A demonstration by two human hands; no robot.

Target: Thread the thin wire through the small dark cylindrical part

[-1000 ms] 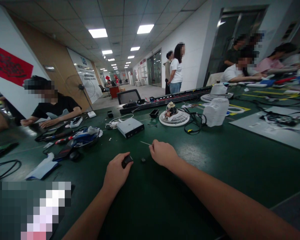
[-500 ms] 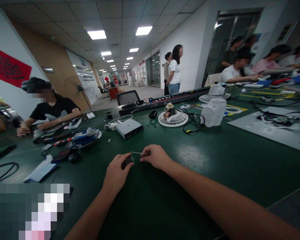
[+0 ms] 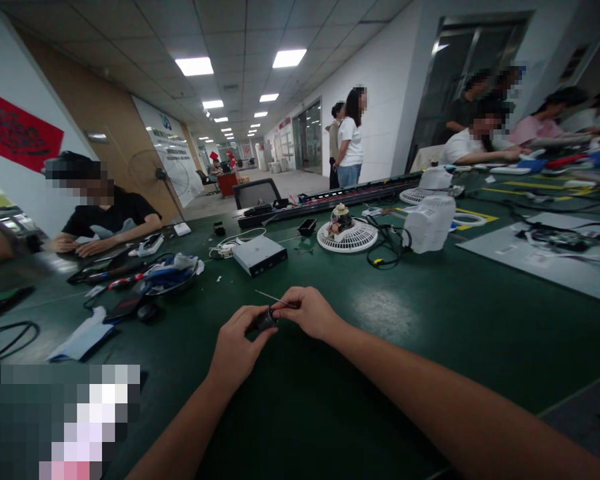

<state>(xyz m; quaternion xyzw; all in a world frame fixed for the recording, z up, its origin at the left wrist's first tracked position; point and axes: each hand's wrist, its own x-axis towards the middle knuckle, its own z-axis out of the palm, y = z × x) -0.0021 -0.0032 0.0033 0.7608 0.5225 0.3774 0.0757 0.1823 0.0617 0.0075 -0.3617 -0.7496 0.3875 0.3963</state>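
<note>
Between the thumb and fingers of my left hand (image 3: 240, 340) is a small dark cylindrical part (image 3: 266, 320), lying on its side with its end toward my right hand. My right hand (image 3: 305, 312) pinches a thin metal rod (image 3: 270, 296), perhaps a slim screwdriver, whose free end points up and left above the part. The right fingertips are against or very near the cylinder's end; exact contact is hard to make out. Both hands are just over the green table (image 3: 320, 400). Beyond them lies a silver optical drive (image 3: 260, 255).
Past the drive stand a small black box (image 3: 307, 227), an opened white fan base (image 3: 347, 235) with a black cable, and a white housing (image 3: 429, 223). Tools and a bowl of blue cloth (image 3: 173, 275) lie at left. A co-worker (image 3: 107, 213) sits at the far left.
My hands have come together at the dark cylinder. The rod has swung so its free end points up and left, no longer aimed level at the part. The left hand shifted slightly right.
</note>
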